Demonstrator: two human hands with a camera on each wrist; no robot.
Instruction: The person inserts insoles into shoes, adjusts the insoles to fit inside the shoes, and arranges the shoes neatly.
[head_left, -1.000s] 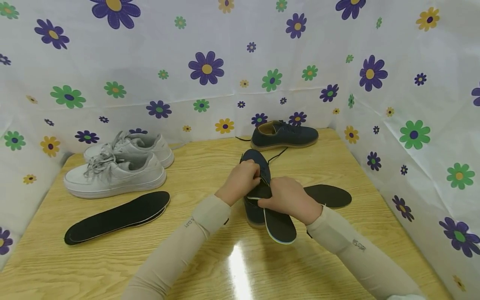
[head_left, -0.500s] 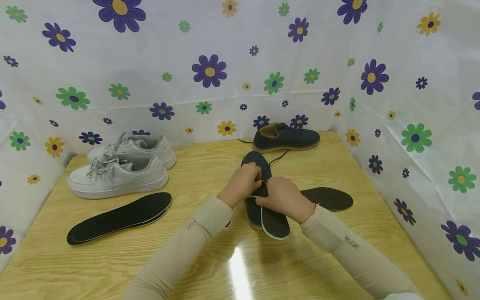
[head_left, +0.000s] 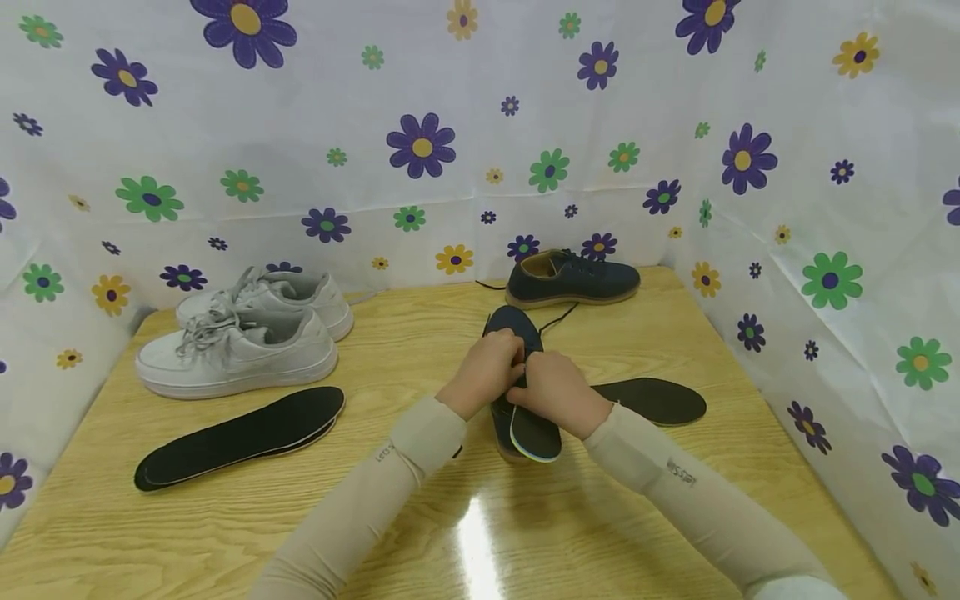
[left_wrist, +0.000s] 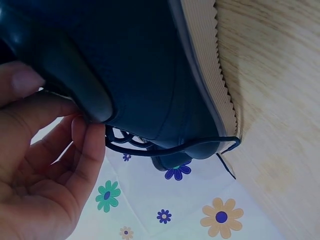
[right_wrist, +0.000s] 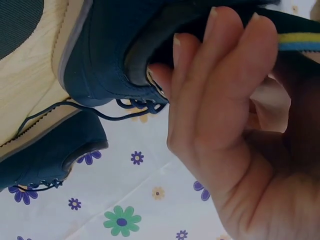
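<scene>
A navy lace-up shoe [head_left: 512,318] stands on the table, toe pointing away from me. My left hand [head_left: 491,371] pinches the edge of its opening beside the laces [left_wrist: 172,149], as the left wrist view shows. From the right, my right hand [head_left: 558,392] grips a black insole [head_left: 536,435] whose front part is inside the shoe. The insole's other end sticks out over the heel. Its edge shows a yellow and blue layer [right_wrist: 302,42] in the right wrist view. The fingers hide much of the shoe's opening.
A second navy shoe [head_left: 592,279] stands at the back, by the flowered cloth [head_left: 315,100]. Right of my hands lies a dark insole [head_left: 660,400]. White sneakers [head_left: 240,354] and a stacked pair of black insoles [head_left: 247,435] occupy the wooden table's [head_left: 405,533] left side.
My right hand has moved left and slightly forward, sliding the insole deeper into the shoe, so less of it sticks out. My left hand keeps its hold on the shoe.
</scene>
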